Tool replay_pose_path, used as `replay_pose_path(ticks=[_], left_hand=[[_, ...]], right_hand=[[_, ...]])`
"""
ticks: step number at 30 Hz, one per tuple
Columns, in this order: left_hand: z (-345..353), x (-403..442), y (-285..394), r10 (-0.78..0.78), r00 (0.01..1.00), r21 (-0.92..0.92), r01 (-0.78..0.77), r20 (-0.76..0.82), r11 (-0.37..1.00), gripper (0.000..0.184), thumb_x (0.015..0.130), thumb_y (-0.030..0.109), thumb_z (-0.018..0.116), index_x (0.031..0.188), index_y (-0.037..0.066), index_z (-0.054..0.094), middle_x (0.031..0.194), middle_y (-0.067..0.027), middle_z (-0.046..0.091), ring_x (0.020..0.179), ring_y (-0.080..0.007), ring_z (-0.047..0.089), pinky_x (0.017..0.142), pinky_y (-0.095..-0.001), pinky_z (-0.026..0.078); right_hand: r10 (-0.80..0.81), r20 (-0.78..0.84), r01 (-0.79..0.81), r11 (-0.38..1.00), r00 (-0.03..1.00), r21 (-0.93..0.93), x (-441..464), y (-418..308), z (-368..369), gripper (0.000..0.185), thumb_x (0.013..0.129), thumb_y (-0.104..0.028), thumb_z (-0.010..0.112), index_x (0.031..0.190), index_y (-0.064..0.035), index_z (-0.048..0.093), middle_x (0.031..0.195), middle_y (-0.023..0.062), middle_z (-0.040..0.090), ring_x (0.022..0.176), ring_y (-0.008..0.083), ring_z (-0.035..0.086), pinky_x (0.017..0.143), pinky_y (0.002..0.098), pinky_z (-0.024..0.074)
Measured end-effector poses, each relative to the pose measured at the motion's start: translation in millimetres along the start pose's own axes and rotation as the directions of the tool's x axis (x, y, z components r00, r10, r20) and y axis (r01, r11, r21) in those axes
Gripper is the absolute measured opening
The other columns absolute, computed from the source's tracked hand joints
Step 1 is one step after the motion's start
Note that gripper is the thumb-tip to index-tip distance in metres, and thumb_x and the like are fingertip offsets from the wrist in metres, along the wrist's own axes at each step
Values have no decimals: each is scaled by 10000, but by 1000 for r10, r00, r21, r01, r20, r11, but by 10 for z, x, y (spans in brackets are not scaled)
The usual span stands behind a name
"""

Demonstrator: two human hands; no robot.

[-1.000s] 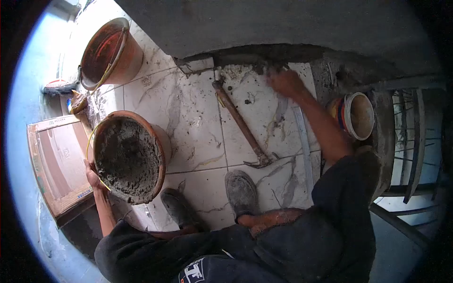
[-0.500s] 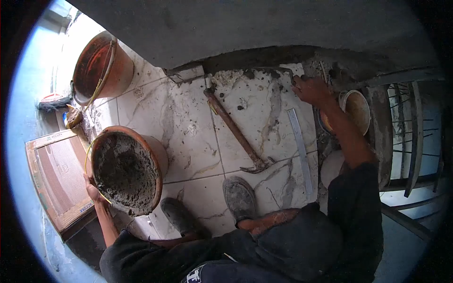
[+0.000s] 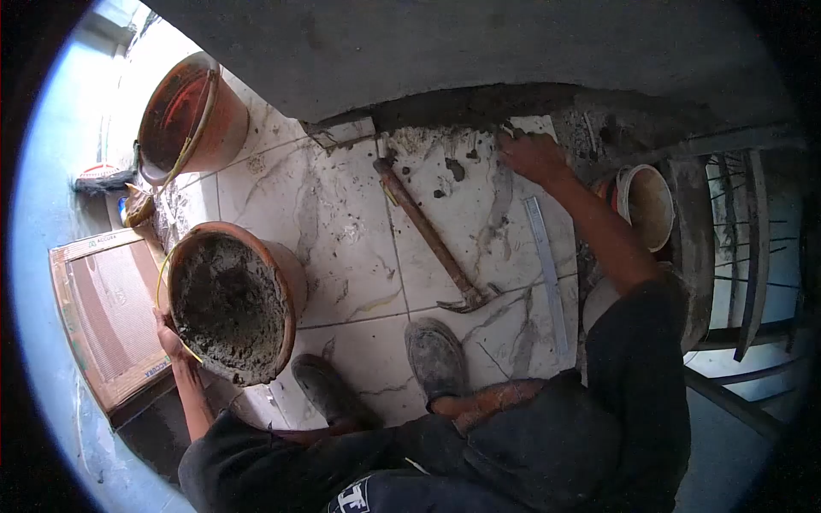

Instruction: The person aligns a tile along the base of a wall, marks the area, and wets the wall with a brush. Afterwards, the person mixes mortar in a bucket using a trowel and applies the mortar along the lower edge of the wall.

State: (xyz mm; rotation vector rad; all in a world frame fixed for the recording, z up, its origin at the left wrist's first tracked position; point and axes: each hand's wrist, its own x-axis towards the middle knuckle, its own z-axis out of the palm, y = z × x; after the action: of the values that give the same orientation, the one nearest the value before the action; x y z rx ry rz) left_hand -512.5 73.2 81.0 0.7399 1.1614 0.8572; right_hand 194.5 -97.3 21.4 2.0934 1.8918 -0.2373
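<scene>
My left hand (image 3: 171, 336) is closed at the outer side of a bucket (image 3: 295, 278), beside its yellow handle. Grey wet mortar (image 3: 227, 308) fills this bucket, which leans slightly toward me. My right hand (image 3: 534, 156) is low over the white floor tiles (image 3: 342, 231), by the strip along the wall's foot. Its fingers are curled, and what they hold is hidden or too small to name. Dark mortar lumps (image 3: 456, 168) lie on the tile just left of it. A hammer (image 3: 428, 235) with a wooden handle rests on the tiles between my hands.
A second bucket (image 3: 235, 128), reddish inside, stands at the upper left. A metal ruler (image 3: 547, 274) lies right of the hammer. Farther right are a pale bucket (image 3: 624, 201) and metal bars (image 3: 753, 256). A framed mesh panel (image 3: 111, 312) leans at the left; a grey wall (image 3: 479, 47) overhangs the top.
My right hand has moved left along the tile edge, and the thin dark tool at its fingers is no longer distinct. More dark mortar lies on the tile. My left hand stays at the bucket.
</scene>
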Motion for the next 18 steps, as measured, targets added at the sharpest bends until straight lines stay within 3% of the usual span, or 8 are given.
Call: replay_pose_path(ticks=[3, 5, 7, 10, 12, 16, 18], left_hand=[[2, 31, 5, 36, 999, 1, -36, -29, 999, 594, 980, 461, 264, 1151, -25, 559, 1060, -140, 639, 918, -243, 638, 800, -371, 540], [48, 33, 4, 54, 995, -16, -56, -82, 998, 592, 981, 460, 262, 1148, -23, 562, 1050, -135, 643, 903, -240, 641, 787, -366, 544], [32, 5, -5, 33, 999, -9, -33, 35, 999, 595, 979, 465, 263, 1143, -21, 566, 1038, -131, 647, 878, -238, 647, 766, -360, 551], [-181, 59, -53, 32, 999, 7, -32, 0, 999, 598, 980, 465, 260, 1119, -23, 576, 1021, -133, 650, 858, -239, 649, 763, -367, 553], [-118, 34, -10, 42, 999, 48, -42, -2, 998, 588, 983, 458, 258, 1084, -15, 592, 987, -123, 656, 848, -227, 649, 760, -356, 552], [288, -90, 53, 50, 997, 61, -46, -60, 997, 556, 987, 449, 267, 1032, 12, 608, 931, -81, 659, 808, -189, 639, 736, -320, 540], [294, -114, 59, 66, 996, 57, -62, -62, 996, 554, 988, 448, 267, 1023, 16, 610, 935, -79, 660, 810, -184, 640, 732, -326, 543]], right_hand=[[-83, -140, 81, 997, 987, -15, -76, 115, 8, 415, 888, -390, 486, 1162, -82, 537, 839, 192, 634, 716, 333, 647, 634, 442, 530], [-95, -98, 90, 995, 991, -53, -145, 260, 40, 410, 888, -395, 486, 1158, -90, 535, 827, 189, 632, 716, 331, 646, 623, 443, 530], [-110, -40, 106, 991, 993, -86, -147, 295, 9, 405, 888, -400, 486, 1154, -98, 534, 815, 187, 631, 717, 330, 645, 613, 444, 530], [-44, -140, 33, 997, 989, -75, -130, 300, 41, 409, 883, -413, 487, 1131, -92, 543, 796, 180, 630, 706, 334, 645, 596, 446, 533], [-42, 36, 41, 999, 998, 18, -184, 340, 72, 437, 878, -399, 483, 1123, -41, 534, 802, 176, 630, 700, 357, 644, 609, 456, 534], [5, -72, -3, 999, 997, 33, -498, -17, 49, 417, 883, -366, 486, 1102, -19, 560, 819, 215, 638, 748, 373, 633, 671, 482, 500], [138, 60, -150, 950, 989, 274, -438, -434, -12, 383, 893, -327, 462, 1067, -1, 563, 839, 219, 638, 759, 384, 629, 684, 480, 502]])
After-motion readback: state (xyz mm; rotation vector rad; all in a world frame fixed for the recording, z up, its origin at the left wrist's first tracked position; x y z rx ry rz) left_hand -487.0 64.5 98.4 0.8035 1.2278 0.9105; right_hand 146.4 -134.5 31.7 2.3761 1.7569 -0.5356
